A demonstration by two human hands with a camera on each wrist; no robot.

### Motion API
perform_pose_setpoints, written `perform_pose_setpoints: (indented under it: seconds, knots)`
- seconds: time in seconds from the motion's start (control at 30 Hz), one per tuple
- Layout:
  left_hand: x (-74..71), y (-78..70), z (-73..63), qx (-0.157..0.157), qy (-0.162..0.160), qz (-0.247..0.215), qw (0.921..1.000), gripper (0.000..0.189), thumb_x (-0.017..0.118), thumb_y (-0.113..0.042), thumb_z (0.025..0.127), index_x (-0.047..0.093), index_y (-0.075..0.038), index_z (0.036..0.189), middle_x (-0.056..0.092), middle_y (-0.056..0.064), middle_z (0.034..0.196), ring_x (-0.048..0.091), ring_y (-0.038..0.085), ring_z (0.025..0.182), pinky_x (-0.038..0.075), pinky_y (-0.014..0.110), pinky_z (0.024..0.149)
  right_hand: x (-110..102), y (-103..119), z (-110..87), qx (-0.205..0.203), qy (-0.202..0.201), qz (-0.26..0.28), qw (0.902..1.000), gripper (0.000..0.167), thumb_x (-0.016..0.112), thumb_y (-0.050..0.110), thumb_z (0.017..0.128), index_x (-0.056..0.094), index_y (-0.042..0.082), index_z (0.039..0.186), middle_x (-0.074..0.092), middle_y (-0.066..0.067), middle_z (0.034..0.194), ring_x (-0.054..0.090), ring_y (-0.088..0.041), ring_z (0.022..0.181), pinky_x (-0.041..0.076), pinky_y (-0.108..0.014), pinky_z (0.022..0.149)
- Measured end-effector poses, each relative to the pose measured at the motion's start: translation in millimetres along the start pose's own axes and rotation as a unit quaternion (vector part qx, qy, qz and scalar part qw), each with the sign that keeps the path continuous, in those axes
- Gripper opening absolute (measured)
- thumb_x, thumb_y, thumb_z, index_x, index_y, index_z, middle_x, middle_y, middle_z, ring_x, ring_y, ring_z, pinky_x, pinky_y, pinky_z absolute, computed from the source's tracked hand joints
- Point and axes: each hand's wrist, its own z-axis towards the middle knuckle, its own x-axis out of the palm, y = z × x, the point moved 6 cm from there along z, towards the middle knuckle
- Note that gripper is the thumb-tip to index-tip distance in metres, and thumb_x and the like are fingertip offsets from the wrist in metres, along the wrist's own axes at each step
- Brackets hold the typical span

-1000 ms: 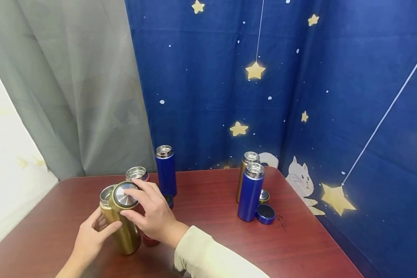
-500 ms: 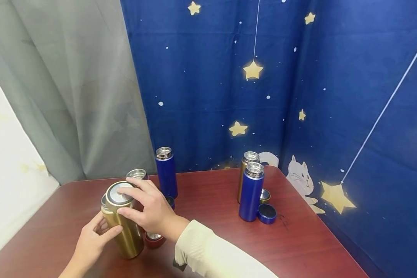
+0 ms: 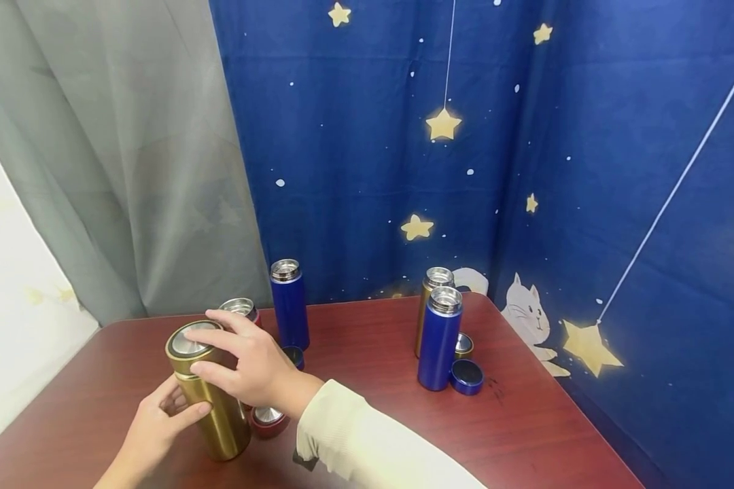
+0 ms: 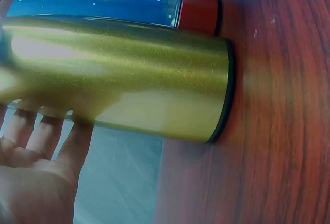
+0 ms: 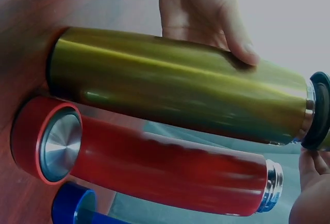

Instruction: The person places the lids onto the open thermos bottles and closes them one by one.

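Note:
A gold thermos bottle [image 3: 223, 421] stands upright at the front left of the table, its dark base on the wood in the left wrist view. My left hand [image 3: 155, 422] grips its side, thumb in front and fingers behind. The gold lid [image 3: 189, 341] with a steel disc top sits at the bottle's mouth, held by my right hand [image 3: 251, 360], whose index finger lies over the disc. From the right wrist view, some steel neck shows between bottle and lid [image 5: 318, 111]. A red thermos bottle [image 5: 175, 164], uncapped, stands just behind, with a red lid [image 3: 268, 420] beside it.
Back left stands an uncapped blue thermos bottle [image 3: 290, 309] with its blue lid [image 3: 293, 356]. At the right are another blue bottle [image 3: 439, 346] and a gold bottle [image 3: 424, 316], both uncapped, with a blue lid [image 3: 467, 377] and a gold lid [image 3: 463, 346]. Curtains hang behind the table [image 3: 367, 401].
My right hand has moved left with the gold lid, which has gone from tilted beside the bottle's mouth to level over it. The left hand keeps its grip on the bottle.

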Motion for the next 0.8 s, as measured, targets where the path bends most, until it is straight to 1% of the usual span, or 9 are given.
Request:
perform_pose_setpoints:
  seconds: [0.17,0.27,0.4,0.5,0.6,0.8]
  knots:
    - [-0.7,0.5,-0.9,0.004,0.001,-0.003,1.0,0.056,0.067,0.006,0.086,0.048,-0.003,0.138,0.066,-0.016,0.11,0.062,0.0,0.1,0.051,0.016,0.078,4.1,-0.9,4.4,0.011,0.031,0.003,0.9994,0.041,0.067,0.032,0.092,0.062,0.022,0.132,0.049,0.0,0.143,0.036,0.0,0.133,0.03,-0.013,0.103]
    - [-0.3,0.4,-0.4,0.006,0.011,-0.011,0.9999,0.056,0.066,0.007,0.087,0.048,-0.003,0.138,0.066,-0.015,0.111,0.063,0.001,0.1,0.051,0.017,0.078,6.9,-2.7,5.7,0.02,0.049,0.012,0.9985,0.041,0.064,0.033,0.093,0.061,0.023,0.133,0.049,0.001,0.143,0.036,0.001,0.133,0.03,-0.013,0.102]
    - [-0.3,1.4,0.7,0.01,0.026,-0.033,0.9991,0.056,0.064,0.009,0.087,0.049,-0.01,0.138,0.066,-0.014,0.112,0.063,0.002,0.1,0.051,0.018,0.078,10.3,-6.2,8.1,0.032,0.073,0.018,0.9966,0.04,0.061,0.035,0.095,0.06,0.025,0.134,0.05,0.002,0.142,0.036,0.001,0.132,0.029,-0.014,0.103]
    - [-1.1,3.2,1.5,0.011,0.034,-0.058,0.9977,0.058,0.063,0.011,0.086,0.051,-0.017,0.136,0.067,-0.012,0.113,0.064,0.003,0.101,0.051,0.018,0.078,11.2,-7.4,10.1,0.035,0.081,0.024,0.9958,0.04,0.059,0.036,0.096,0.059,0.026,0.135,0.05,0.002,0.142,0.035,0.001,0.132,0.029,-0.014,0.103]
    - [-1.7,4.1,2.2,0.009,0.041,-0.075,0.9963,0.059,0.062,0.012,0.086,0.052,-0.02,0.135,0.068,-0.011,0.113,0.064,0.004,0.101,0.051,0.018,0.078,11.3,-7.4,12.0,0.034,0.083,0.031,0.9955,0.039,0.059,0.035,0.097,0.059,0.025,0.135,0.05,0.001,0.141,0.036,0.002,0.132,0.029,-0.014,0.104]
    - [-2.0,2.8,3.4,0.006,0.042,-0.066,0.9969,0.059,0.063,0.012,0.086,0.052,-0.023,0.133,0.068,-0.011,0.111,0.064,0.004,0.1,0.051,0.018,0.078,10.8,-5.7,15.7,0.032,0.096,0.029,0.9944,0.04,0.058,0.034,0.097,0.058,0.024,0.136,0.05,0.001,0.141,0.036,0.001,0.132,0.027,-0.014,0.104]
